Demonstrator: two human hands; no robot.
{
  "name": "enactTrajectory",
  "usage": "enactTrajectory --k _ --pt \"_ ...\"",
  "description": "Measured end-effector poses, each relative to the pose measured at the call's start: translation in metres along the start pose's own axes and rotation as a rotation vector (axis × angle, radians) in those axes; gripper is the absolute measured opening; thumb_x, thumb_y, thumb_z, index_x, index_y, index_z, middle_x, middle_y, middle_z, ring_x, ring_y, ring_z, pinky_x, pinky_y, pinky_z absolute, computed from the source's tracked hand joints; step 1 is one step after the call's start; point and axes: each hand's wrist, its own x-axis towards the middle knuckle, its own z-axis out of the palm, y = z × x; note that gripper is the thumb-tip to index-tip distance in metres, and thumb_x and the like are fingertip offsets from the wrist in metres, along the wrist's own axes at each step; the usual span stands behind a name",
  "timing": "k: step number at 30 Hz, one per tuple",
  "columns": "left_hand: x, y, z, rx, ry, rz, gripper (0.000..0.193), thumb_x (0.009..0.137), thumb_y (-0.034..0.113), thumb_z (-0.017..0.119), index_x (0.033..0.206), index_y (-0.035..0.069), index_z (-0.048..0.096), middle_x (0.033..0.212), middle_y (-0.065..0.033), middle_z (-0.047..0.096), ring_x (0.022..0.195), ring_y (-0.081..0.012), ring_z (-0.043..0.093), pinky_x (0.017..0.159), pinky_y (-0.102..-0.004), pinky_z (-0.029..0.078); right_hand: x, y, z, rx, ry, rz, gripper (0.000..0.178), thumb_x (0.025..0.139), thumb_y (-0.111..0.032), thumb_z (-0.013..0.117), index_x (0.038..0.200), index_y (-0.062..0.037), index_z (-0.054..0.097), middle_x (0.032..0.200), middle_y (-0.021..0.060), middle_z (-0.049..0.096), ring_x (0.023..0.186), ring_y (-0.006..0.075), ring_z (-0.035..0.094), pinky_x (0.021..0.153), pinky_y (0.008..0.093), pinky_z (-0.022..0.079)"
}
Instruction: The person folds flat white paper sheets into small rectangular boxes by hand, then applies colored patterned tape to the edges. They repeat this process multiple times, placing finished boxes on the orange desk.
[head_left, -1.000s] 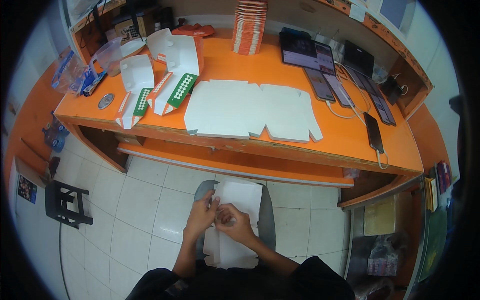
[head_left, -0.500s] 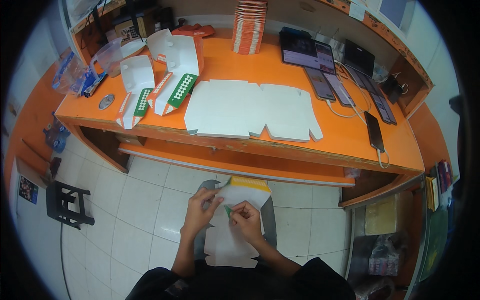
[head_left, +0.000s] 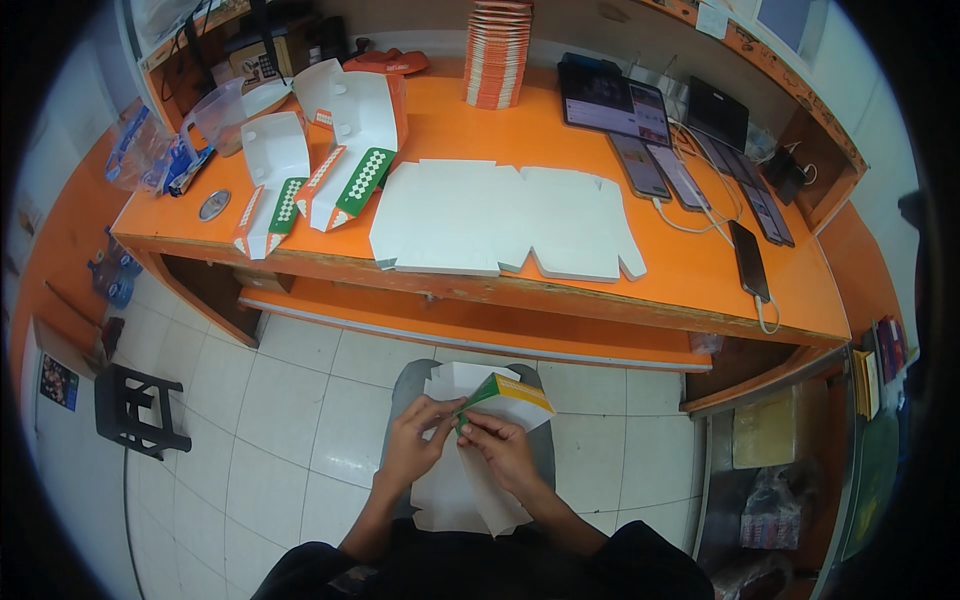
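On my lap lies a partly folded cardboard box (head_left: 455, 490), pale inside, with green and yellow printed outer faces. My left hand (head_left: 420, 435) pinches its green corner from the left side. Close beside it, my right hand (head_left: 498, 448) has its fingers closed on a small green flap of the same box. One printed wall stands raised and slanted beyond my fingers, while white flaps spread out behind it. The fingertips of both hands almost meet, partly hiding the corner.
An orange desk (head_left: 440, 110) stands ahead, bearing a stack of flat white box blanks (head_left: 450, 215), folded open boxes (head_left: 365, 115), a tall orange-and-white stack (head_left: 497, 60), a tablet (head_left: 615, 105) and several phones with cables. A black stool (head_left: 143, 410) is at left.
The box's printed wall has tilted up and turned rightward, showing more green and yellow. My hands have come closer together at the corner, the left moving slightly right and down.
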Motion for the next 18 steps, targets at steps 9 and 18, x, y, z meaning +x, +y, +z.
enactTrajectory --k 9,18 --pt "-0.002 0.003 0.005 -0.086 -0.063 -0.091 0.030 0.083 -0.006 0.058 0.109 0.005 0.067 0.098 -0.0113 0.064 0.089 -0.0188 0.065 0.077 -0.0303 0.056 0.001 0.002 -0.004 -0.303 0.027 -0.157 0.024 0.083 -0.006 0.070 0.103 -0.0011 0.058 0.099 0.0064 0.064 0.090 0.0128 0.063 0.081 0.0254 0.050" --pt "-0.001 0.000 0.000 -0.110 -0.110 -0.084 0.031 0.084 -0.006 0.057 0.111 0.005 0.066 0.099 -0.0118 0.065 0.090 -0.0179 0.065 0.077 -0.0267 0.052 -0.002 0.005 0.009 -0.292 0.110 -0.264 0.026 0.084 -0.005 0.069 0.106 0.0006 0.058 0.098 0.0088 0.066 0.089 0.0142 0.063 0.079 0.0272 0.050"
